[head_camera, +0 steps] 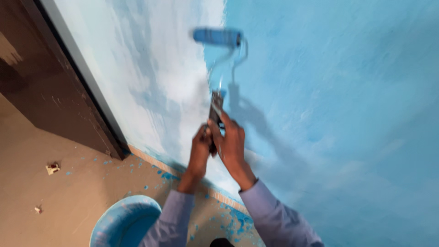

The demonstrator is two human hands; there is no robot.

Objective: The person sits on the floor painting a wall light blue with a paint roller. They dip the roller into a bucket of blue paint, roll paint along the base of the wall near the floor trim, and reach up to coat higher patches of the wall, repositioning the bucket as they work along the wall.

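Both my hands grip the dark handle [215, 112] of a paint roller. My left hand [200, 151] wraps the lower part of the handle. My right hand [231, 144] closes on it just above and to the right. The roller's blue sleeve [217, 36] presses against the wall, at the border between the pale, patchy area [155, 68] on the left and the blue painted area [343, 91] on the right. A bent wire frame [228, 61] joins sleeve and handle. Both my forearms wear lilac sleeves.
A round blue paint bucket [123, 222] stands on the tan floor [59, 201] below my left arm. Blue paint spatters dot the floor along the skirting strip [155, 161]. A dark brown door [41, 87] stands at the left. Small scraps [52, 168] lie on the floor.
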